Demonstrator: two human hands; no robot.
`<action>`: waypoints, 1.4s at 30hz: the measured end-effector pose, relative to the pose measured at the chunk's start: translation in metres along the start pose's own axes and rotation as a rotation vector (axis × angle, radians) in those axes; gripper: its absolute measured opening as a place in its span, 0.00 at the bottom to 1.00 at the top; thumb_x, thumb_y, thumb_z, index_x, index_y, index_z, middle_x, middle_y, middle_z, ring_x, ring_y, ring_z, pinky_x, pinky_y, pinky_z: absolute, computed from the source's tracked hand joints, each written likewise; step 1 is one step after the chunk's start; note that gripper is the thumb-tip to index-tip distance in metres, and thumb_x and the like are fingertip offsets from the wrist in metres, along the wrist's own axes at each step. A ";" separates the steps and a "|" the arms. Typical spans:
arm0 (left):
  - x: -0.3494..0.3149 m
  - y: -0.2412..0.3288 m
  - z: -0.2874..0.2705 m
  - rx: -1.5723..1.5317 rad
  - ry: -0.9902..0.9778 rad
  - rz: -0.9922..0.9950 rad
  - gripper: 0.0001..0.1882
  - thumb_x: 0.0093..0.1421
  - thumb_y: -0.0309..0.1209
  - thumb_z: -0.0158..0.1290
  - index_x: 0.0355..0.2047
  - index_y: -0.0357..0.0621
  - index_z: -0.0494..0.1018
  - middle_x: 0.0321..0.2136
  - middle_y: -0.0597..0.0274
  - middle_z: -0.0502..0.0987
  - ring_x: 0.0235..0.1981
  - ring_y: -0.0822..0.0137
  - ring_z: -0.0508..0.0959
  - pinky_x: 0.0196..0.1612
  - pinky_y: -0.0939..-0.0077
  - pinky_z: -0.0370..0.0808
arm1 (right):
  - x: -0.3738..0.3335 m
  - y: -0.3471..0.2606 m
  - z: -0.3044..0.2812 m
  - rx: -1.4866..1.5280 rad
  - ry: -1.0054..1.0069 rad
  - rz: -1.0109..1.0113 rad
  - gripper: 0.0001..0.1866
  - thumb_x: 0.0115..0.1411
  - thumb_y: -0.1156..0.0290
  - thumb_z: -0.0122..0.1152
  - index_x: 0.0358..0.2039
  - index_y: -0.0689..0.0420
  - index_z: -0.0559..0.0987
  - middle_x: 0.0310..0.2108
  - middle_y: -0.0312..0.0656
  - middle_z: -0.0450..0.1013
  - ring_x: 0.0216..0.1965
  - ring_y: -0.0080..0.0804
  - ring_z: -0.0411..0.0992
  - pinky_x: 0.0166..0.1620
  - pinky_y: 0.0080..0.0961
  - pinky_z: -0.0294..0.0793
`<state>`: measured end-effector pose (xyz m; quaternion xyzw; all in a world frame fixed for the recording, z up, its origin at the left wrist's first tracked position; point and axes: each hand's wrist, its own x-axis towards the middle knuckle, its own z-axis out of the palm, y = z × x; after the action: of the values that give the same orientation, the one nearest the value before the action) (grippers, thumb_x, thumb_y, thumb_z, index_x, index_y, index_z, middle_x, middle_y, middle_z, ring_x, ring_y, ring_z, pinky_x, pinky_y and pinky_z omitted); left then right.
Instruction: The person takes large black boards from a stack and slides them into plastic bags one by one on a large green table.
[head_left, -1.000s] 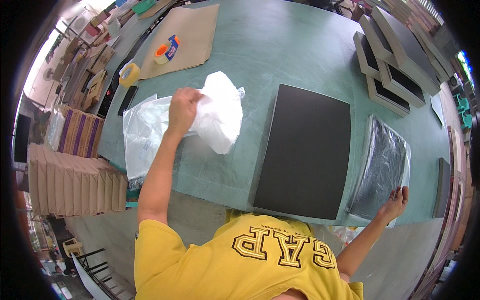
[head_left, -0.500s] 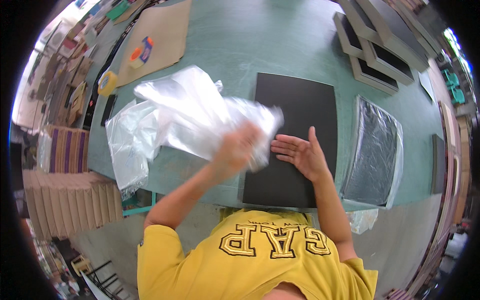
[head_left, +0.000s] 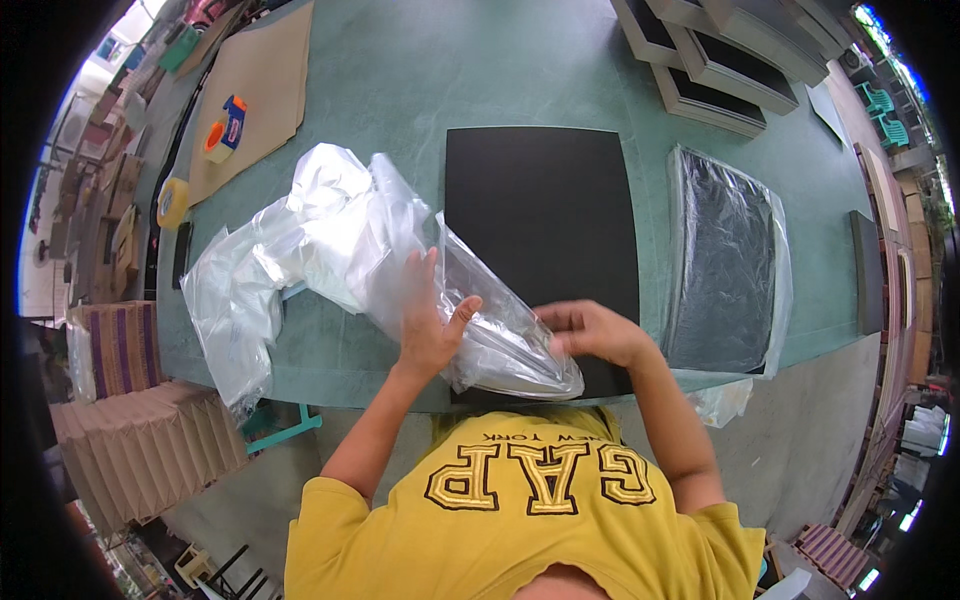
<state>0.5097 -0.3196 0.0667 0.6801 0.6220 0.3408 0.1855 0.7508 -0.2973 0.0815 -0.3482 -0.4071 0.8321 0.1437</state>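
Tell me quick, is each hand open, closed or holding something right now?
Left hand: open, thumb spread, at the clear plastic.
Right hand: fingers curled at the plastic's edge; whether its grip is closed cannot be told.

The clear plastic bag (head_left: 500, 350) has swung over the seven o'clock corner of the black board (head_left: 540, 210); the right hand (head_left: 595, 333), earlier by the wrapped panel (head_left: 722, 265), is at its edge.

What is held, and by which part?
The right hand seems to pinch the clear plastic by its right edge; the left hand rests open against it.
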 end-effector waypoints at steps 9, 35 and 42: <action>0.023 0.023 0.003 -0.147 0.118 0.147 0.34 0.53 0.36 0.51 0.55 0.35 0.49 0.53 0.40 0.53 0.55 0.46 0.54 0.55 0.60 0.53 | 0.102 -0.061 0.023 0.086 0.377 -0.494 0.10 0.53 0.70 0.55 0.36 0.59 0.72 0.31 0.32 0.69 0.32 0.18 0.66 0.38 0.16 0.66; 0.067 0.040 0.071 -0.353 -0.132 0.281 0.13 0.48 0.27 0.54 0.37 0.42 0.70 0.37 0.52 0.69 0.41 0.54 0.68 0.44 0.68 0.66 | -0.046 -0.020 -0.067 0.151 0.928 -0.126 0.13 0.46 0.67 0.62 0.26 0.65 0.76 0.20 0.36 0.70 0.20 0.20 0.64 0.24 0.17 0.62; 0.079 0.081 0.044 -0.900 -0.443 -0.176 0.18 0.49 0.29 0.55 0.41 0.41 0.68 0.36 0.54 0.69 0.38 0.62 0.70 0.38 0.72 0.69 | -0.001 -0.049 -0.034 0.117 0.742 -0.219 0.09 0.46 0.71 0.61 0.26 0.63 0.75 0.22 0.35 0.71 0.23 0.19 0.66 0.26 0.17 0.65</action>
<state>0.5979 -0.2483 0.1089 0.5340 0.4142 0.4057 0.6154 0.7729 -0.2469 0.1057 -0.5710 -0.3142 0.6512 0.3887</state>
